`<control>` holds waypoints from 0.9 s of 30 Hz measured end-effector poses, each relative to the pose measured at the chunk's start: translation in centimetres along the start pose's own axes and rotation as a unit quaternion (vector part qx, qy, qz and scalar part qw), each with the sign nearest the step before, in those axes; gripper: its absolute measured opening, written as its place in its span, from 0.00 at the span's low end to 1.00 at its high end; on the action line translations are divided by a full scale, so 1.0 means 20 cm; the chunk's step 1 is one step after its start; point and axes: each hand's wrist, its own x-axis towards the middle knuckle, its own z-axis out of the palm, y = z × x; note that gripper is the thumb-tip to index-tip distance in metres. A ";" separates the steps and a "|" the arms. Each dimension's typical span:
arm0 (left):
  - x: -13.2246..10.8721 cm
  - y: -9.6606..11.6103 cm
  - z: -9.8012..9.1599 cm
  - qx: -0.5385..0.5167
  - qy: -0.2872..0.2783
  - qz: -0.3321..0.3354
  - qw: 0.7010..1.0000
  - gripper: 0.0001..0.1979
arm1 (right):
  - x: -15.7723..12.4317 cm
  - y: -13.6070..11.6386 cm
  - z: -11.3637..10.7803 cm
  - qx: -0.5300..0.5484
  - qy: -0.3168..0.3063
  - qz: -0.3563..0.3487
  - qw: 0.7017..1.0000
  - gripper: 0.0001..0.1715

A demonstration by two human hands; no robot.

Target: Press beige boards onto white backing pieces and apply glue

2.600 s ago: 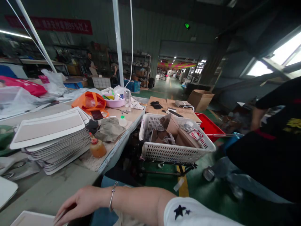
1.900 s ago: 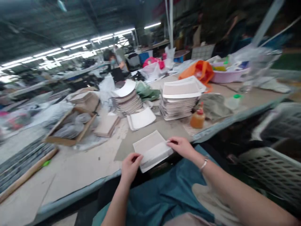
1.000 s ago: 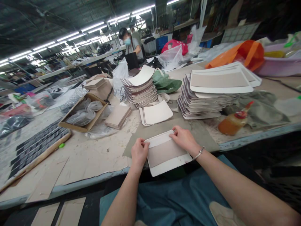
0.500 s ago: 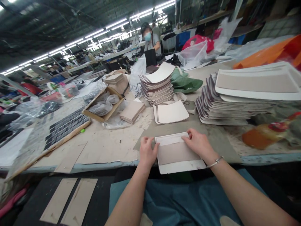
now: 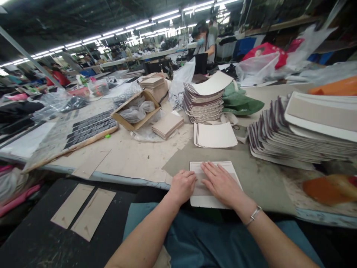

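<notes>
Both hands lie on a white card panel [image 5: 213, 184] at the near edge of the surface [image 5: 134, 163]. Right hand [image 5: 221, 184] is flat, palm down, fingers spread wide across the panel's middle, pressing, not gripping; a metal bracelet [image 5: 254, 214] sits on its wrist. Left hand [image 5: 182, 186] is loosely curled, knuckles up, resting on the panel's left edge, w/ fingertips touching the card; can't tell if it pinches the edge. The two hands nearly touch.

The panel lies on a grey mat [image 5: 248, 175] that spreads out under and to the right of the hands. Just beyond the fingertips: a small pile of similar white panels [image 5: 214, 134], lying flat. Further beyond that, a taller stack of curved panels [image 5: 205, 98] w/ a green bag [image 5: 240, 104] beside it. Right of the right hand, well apart: a big fanned stack of panels [image 5: 301, 130], and near it an orange bottle [image 5: 329, 188], blurred. Left and beyond the left hand: a pile of tan card pieces [image 5: 167, 125], an open cardboard box [image 5: 136, 110] w/ plastic bags in it, and a dark ridged board [image 5: 89, 128]. A person [image 5: 205, 39] is at the far end of the surface.
</notes>
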 end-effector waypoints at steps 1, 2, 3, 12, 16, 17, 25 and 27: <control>0.00 0.00 0.00 -0.001 -0.001 0.000 1.000 0.11 | 0.01 -0.01 0.02 0.001 -0.013 -0.008 1.000 0.31; -0.01 0.00 0.00 -0.001 -0.001 0.001 1.000 0.11 | 0.01 -0.02 0.04 0.001 -0.024 -0.012 1.000 0.31; -0.01 0.00 0.01 0.000 -0.003 0.004 1.000 0.11 | 0.02 -0.03 0.05 0.000 -0.031 -0.013 0.999 0.31; -0.02 0.00 0.03 0.023 -0.007 -0.006 1.000 0.10 | 0.03 -0.03 0.09 -0.005 -0.033 0.002 0.999 0.32; -0.01 0.01 0.02 0.030 -0.011 -0.032 0.999 0.10 | 0.03 -0.03 0.09 -0.013 -0.046 0.003 0.999 0.32; -0.01 0.01 0.02 0.025 -0.013 -0.035 0.999 0.10 | 0.03 -0.03 0.08 -0.011 -0.047 0.006 0.999 0.32; 0.01 0.01 0.05 0.033 -0.027 -0.003 0.999 0.19 | 0.03 -0.03 0.07 0.058 -0.035 0.017 0.998 0.34; 0.01 0.01 0.05 0.043 -0.021 0.001 0.999 0.18 | 0.02 -0.02 0.04 0.071 -0.017 0.022 0.997 0.34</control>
